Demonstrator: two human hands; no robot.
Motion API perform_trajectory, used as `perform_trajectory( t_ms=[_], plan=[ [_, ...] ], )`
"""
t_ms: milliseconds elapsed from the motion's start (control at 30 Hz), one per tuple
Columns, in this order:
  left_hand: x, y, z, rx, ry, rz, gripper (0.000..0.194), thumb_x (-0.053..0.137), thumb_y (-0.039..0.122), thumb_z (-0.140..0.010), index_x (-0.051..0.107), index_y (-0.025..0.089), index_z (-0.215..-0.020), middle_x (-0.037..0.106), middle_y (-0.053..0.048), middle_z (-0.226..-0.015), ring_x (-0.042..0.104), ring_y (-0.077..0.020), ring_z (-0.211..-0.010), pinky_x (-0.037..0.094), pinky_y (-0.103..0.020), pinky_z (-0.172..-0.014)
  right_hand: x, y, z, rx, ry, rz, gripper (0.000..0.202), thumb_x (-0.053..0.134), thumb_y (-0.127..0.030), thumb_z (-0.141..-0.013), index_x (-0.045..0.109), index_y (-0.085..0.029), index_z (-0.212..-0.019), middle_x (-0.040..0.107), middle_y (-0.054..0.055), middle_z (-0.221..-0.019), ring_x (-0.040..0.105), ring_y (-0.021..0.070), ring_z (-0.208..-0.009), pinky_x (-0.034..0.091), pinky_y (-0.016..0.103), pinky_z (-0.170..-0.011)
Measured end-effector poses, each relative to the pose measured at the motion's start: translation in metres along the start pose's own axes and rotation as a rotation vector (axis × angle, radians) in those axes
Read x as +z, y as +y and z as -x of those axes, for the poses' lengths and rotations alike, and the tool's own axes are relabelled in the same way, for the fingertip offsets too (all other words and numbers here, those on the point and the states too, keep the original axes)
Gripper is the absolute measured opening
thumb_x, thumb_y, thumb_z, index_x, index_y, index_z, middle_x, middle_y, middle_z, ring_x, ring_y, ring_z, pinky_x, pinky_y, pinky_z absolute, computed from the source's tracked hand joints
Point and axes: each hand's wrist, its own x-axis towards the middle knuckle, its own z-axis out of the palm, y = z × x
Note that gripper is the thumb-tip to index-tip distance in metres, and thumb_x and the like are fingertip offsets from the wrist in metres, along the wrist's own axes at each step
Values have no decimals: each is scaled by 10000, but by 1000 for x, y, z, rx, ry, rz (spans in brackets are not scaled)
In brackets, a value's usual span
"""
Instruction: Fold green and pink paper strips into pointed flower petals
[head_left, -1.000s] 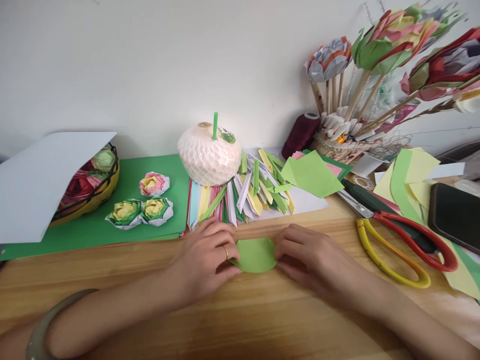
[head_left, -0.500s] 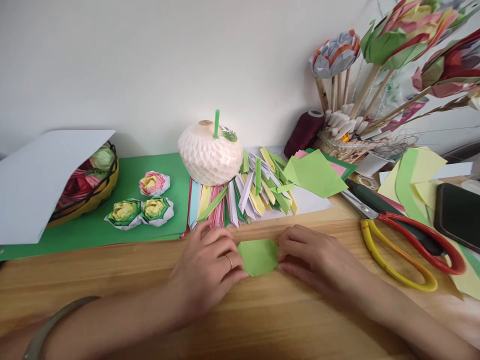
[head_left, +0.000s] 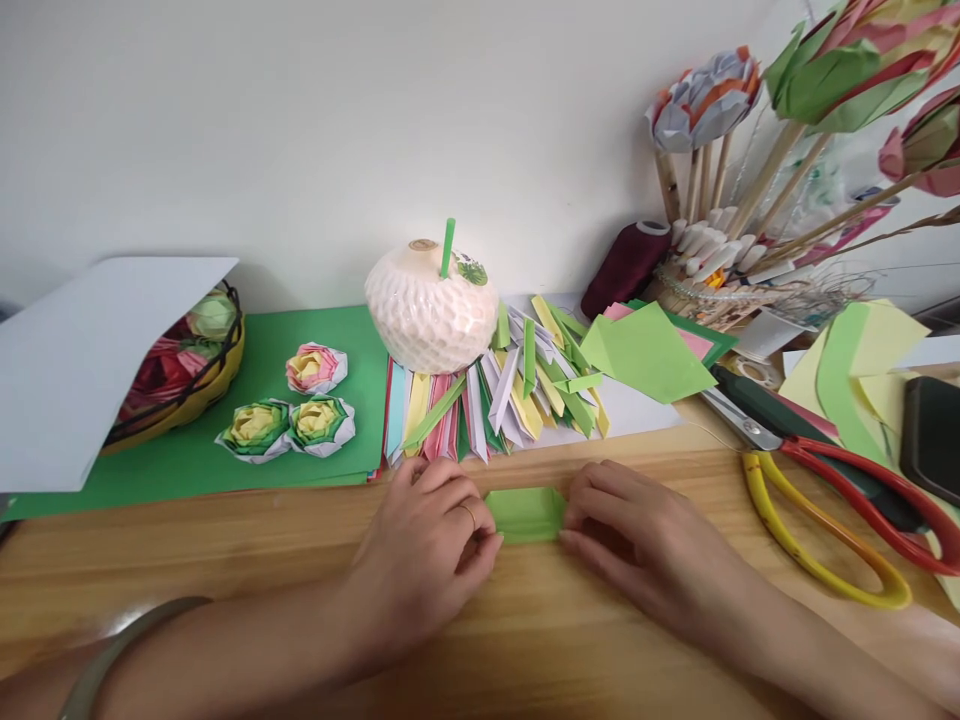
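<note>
A small green paper (head_left: 526, 514) lies on the wooden table, its near edge folded up so that it forms a low strip with slanted upper corners. My left hand (head_left: 435, 545), with a ring on one finger, pinches its left end. At the right end, my right hand (head_left: 646, 530) grips the paper between thumb and fingers. Just behind my hands lies a pile of folded paper strips (head_left: 517, 385) in green, yellow, white and pink.
A white textured pot (head_left: 431, 310) with a green straw stands behind. Paper flowers (head_left: 321, 422) and a basket (head_left: 180, 400) are at left. Scissors (head_left: 832, 470), a phone (head_left: 932, 435), a thread spool (head_left: 626, 268) and green sheets (head_left: 649, 350) are at right.
The green paper's near edge has been folded up, so the piece looks narrower. Both hands still hold its ends. The whole view has shifted slightly.
</note>
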Motion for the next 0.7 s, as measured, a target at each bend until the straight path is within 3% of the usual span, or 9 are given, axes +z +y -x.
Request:
perform_trajectory(
  t_ms=[367,700],
  plan=[
    [1,2,-1,-61,-22,55,244,487,220,-917,575,181,-692,601,10,-675,495,-189,-758,302,-364,-703,9,-3,3,47,54,8,121,528,-155,-859,513,-201,-748,555,17,-754,529,174,-708,387,276,-601],
    [4,2,-2,-60,-13,55,186,500,173,-884,541,176,-703,586,16,-677,485,-197,-752,273,-369,-726,13,-6,4,13,102,55,163,449,-169,-912,492,-199,-757,538,30,-768,499,180,-702,365,287,-594]
  ],
)
